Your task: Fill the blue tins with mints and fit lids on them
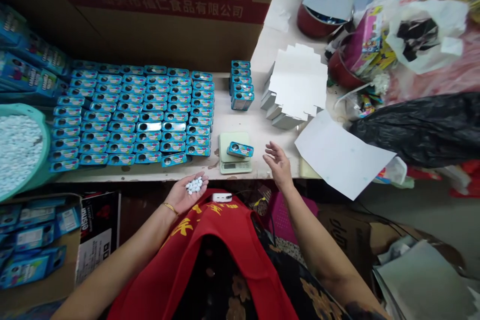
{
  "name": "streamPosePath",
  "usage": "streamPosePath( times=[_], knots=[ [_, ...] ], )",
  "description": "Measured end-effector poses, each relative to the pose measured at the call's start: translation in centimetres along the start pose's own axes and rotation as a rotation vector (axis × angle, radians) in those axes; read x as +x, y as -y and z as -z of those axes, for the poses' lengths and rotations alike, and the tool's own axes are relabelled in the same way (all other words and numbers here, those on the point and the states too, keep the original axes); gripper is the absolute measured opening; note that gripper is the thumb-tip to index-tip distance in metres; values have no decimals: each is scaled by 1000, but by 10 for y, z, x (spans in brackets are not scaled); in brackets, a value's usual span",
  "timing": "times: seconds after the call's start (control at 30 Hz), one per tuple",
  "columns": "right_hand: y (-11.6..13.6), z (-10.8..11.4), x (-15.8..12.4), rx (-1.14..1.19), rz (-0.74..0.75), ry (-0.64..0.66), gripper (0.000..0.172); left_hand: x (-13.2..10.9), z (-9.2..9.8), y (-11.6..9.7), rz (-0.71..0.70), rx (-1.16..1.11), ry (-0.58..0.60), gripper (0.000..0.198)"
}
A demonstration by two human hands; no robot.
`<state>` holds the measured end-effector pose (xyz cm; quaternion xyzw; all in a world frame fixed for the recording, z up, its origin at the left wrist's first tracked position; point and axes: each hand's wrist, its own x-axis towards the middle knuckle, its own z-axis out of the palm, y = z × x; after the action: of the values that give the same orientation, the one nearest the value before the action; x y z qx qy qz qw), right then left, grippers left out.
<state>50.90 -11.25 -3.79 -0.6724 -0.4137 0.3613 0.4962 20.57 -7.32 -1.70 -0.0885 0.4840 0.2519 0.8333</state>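
Fingers of left hand (182, 195) unfolded, pale tablets (194, 185) on palm, right hand (280, 166) with fingers spread, near blue tin (240, 150) on scale (234, 137), centre of frame

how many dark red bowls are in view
2: the far bowl, partly covered by grey sheets, and the near bowl, right of the white card stack. More may be hidden.

Glossy tin (240, 149), matt cardboard carton (168, 35).

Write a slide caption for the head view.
Left hand holds small pale pieces in its open palm; right hand hovers beside a scale bearing one blue box.
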Motion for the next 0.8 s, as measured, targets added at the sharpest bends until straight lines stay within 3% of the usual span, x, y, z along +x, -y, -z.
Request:
streamPosePath(
  times=[0.17,0.8],
  knots=[
    [-5,6,-2,6,-5,-104,48,0,0,1,-14,11,0,24],
    [-19,-4,-7,-46,-3,26,57,2,5,1,-44,-30,4,26]
  ],
)
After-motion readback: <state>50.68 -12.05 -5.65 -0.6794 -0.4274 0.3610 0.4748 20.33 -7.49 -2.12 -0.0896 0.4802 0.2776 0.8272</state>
